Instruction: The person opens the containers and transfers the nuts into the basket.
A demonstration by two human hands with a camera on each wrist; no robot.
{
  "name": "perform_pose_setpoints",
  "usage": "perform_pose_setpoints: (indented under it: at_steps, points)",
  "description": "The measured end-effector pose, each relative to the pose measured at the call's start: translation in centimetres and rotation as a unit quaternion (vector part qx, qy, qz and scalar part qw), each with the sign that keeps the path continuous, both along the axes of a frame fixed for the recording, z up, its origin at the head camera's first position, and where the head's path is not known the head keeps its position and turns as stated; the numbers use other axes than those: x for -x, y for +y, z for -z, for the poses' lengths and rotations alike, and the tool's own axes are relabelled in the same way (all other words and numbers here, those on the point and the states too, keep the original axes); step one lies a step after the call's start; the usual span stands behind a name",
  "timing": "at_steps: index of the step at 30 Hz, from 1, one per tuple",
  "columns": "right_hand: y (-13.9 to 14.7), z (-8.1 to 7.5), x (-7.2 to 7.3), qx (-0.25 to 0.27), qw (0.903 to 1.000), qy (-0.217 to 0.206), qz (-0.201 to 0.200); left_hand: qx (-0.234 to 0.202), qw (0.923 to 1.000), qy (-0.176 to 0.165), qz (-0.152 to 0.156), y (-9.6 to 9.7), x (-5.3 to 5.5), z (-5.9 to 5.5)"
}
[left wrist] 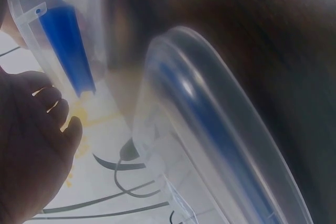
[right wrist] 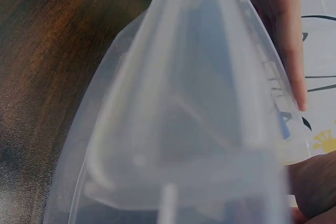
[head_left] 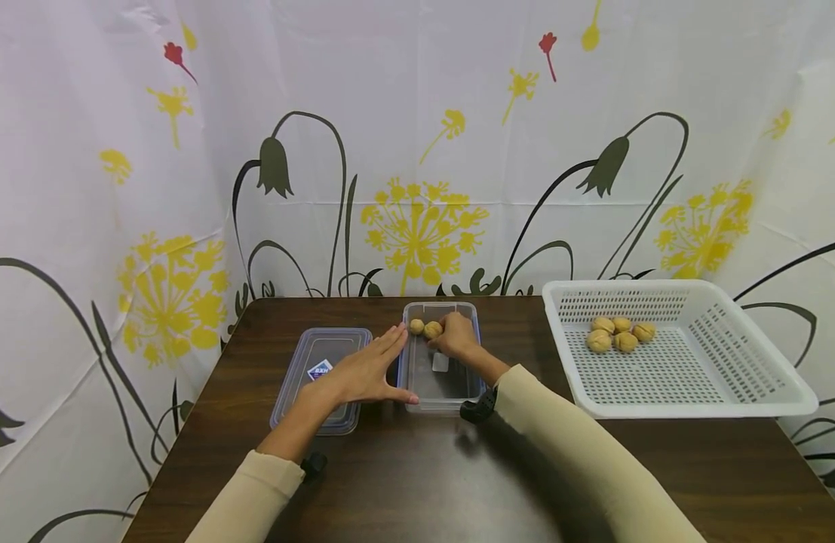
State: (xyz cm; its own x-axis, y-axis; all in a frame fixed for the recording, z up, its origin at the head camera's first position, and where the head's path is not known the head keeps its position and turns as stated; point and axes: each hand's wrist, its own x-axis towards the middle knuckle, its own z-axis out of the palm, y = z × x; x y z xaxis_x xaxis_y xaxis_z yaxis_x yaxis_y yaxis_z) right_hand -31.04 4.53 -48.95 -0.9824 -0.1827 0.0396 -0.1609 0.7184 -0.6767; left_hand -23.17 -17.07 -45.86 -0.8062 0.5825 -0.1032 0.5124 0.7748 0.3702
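A clear plastic container (head_left: 444, 392) stands in the middle of the table. One walnut (head_left: 416, 326) lies in its far left corner. Beside that one, a second walnut (head_left: 432, 329) is between the fingertips of my right hand (head_left: 456, 335), which reaches inside the box. My left hand (head_left: 366, 373) is spread along the container's left side, fingers straight and thumb by the near left corner. Under this hand lies a clear lid (head_left: 291, 403) with a blue edge. In the right wrist view the container wall (right wrist: 184, 103) hides most of the right hand (right wrist: 315, 187).
At the right stands a white perforated basket (head_left: 695, 411) with several walnuts (head_left: 624, 342) in it. A flower-printed curtain (head_left: 417, 113) hangs behind the dark wooden table (head_left: 403, 483). A blue and white label (head_left: 319, 369) marks the lid.
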Motion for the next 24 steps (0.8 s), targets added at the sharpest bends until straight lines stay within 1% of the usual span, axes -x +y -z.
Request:
perform_pose_setpoints:
  at_steps: [9, 15, 20, 24]
  points:
    - [0.1, 0.3, -0.2, -0.013, 0.9985, 0.053, -0.003, 0.0, 1.0, 0.005, 0.007, 0.0, 0.0, 0.2]
    - [0.2, 0.2, -0.4, -0.007, 0.9983, 0.057, -0.009, 0.0, 1.0, 0.006, 0.005, 0.0, 0.0, 0.3]
    - [0.5, -0.6, -0.4, 0.002, 0.9977, 0.06, -0.033, -0.001, 1.0, 0.005, 0.001, 0.0, 0.0, 0.3]
    - [1.1, -1.9, -0.3, 0.005, 0.9969, 0.05, -0.061, -0.003, 1.0, 0.003, 0.002, -0.1, 0.0, 0.2]
